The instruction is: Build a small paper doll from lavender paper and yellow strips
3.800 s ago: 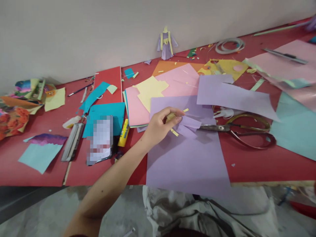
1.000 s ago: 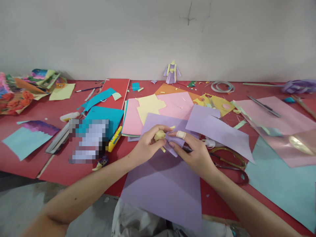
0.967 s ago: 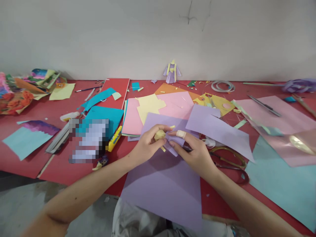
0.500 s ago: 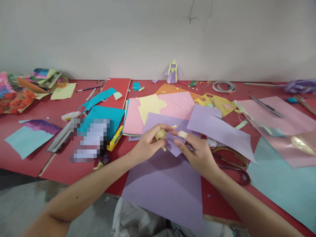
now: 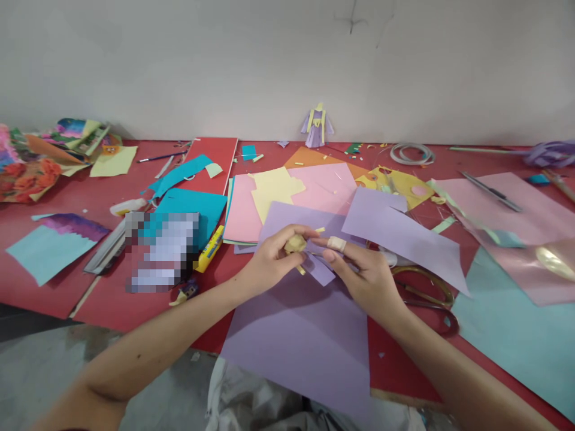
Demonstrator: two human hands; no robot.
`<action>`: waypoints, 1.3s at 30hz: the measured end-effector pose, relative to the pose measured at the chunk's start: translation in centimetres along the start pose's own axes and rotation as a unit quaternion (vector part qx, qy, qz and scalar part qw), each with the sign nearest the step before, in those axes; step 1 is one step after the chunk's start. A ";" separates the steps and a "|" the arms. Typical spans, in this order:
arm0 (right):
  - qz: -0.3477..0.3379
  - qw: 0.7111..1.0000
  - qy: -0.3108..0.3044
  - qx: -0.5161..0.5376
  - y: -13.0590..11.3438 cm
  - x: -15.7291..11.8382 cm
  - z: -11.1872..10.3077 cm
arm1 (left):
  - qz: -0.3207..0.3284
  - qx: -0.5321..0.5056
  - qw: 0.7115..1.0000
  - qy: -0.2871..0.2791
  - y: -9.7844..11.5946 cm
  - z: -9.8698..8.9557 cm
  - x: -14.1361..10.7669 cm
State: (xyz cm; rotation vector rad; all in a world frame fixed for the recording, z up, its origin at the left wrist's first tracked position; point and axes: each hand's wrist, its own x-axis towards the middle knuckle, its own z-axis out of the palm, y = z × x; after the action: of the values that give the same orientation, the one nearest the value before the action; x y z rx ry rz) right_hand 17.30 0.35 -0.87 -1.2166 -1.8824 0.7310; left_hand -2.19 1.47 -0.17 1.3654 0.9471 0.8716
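Observation:
A small paper doll (image 5: 320, 270) with a rounded yellowish head, yellow strips and purple flaps is held low over the purple sheet. My left hand (image 5: 281, 251) is closed around its head end, thumb and fingers on either side. From the right, my right hand (image 5: 362, 263), with a bandage on one finger, pinches at the doll's purple part between thumb and index finger. A thin greyish edge shows between those fingertips; I cannot make out what it is. Beneath both hands lies a large purple paper sheet (image 5: 300, 341), which overhangs the table's front edge.
Scissors (image 5: 431, 320) lie by my right wrist, partly under a purple sheet (image 5: 404, 236). On the left are a yellow glue stick (image 5: 210, 250), a pixelated phone (image 5: 166, 251) and a metal ruler (image 5: 108, 248). A finished-looking paper doll (image 5: 317, 127) leans against the wall. A cutter (image 5: 492, 191) rests on pink paper.
The whole view has shifted slightly. My right thumb and index finger have moved a little against the doll's purple paper; my left hand keeps the same hold.

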 end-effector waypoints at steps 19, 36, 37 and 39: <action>-0.019 0.999 0.025 -0.039 0.2 -0.2 0.3 | -0.027 -0.033 0.999 0.015 0.2 0.2 0.3; -0.030 0.999 -0.027 -0.019 0.4 -0.2 0.3 | -0.019 -0.030 0.999 -0.003 0.5 0.0 0.3; -0.025 0.999 -0.026 -0.016 0.3 -0.2 0.3 | -0.022 -0.033 0.999 -0.003 0.5 0.0 0.3; -0.020 0.999 -0.024 -0.012 0.2 -0.1 0.3 | -0.028 -0.038 0.999 -0.003 0.5 0.0 0.3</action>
State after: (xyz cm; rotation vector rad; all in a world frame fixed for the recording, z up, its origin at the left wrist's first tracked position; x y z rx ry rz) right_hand 17.15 0.30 -1.23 -1.1825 -1.9545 0.7253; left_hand -2.04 1.79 0.34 1.2703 0.9326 0.8526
